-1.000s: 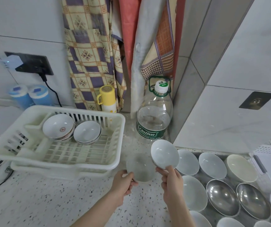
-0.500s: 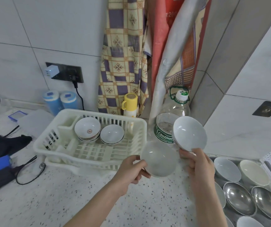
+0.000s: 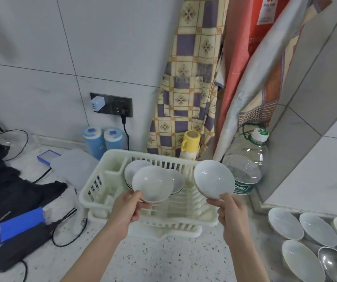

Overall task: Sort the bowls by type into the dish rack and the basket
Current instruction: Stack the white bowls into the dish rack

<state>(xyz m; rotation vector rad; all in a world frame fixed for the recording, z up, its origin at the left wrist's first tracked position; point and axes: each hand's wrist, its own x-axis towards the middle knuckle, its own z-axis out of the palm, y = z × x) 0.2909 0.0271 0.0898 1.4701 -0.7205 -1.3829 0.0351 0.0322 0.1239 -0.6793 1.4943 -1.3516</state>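
My left hand point(image 3: 128, 208) pinches the near rim of a white bowl point(image 3: 153, 183) held over the cream dish rack point(image 3: 94, 190). Behind that bowl, two stacks of white bowls point(image 3: 135, 169) stand in the rack, partly hidden. My right hand point(image 3: 231, 210) grips the lower rim of a second white bowl point(image 3: 214, 179), tilted toward me above the rack's right end. Several more white bowls point(image 3: 285, 225) and a steel bowl point(image 3: 335, 263) lie on the counter at the lower right. No basket is in view.
A large water bottle point(image 3: 247, 165) stands right of the rack, a yellow flask point(image 3: 190, 144) behind it. Two blue canisters point(image 3: 102, 140), a wall socket with a plug point(image 3: 112, 104), cables and dark gear point(image 3: 17, 196) sit at the left. Aprons point(image 3: 186, 88) hang on the wall.
Both hands have carried their bowls leftward and up, from beside the rack to over it. The view has swung left, so fewer counter bowls show at the right.
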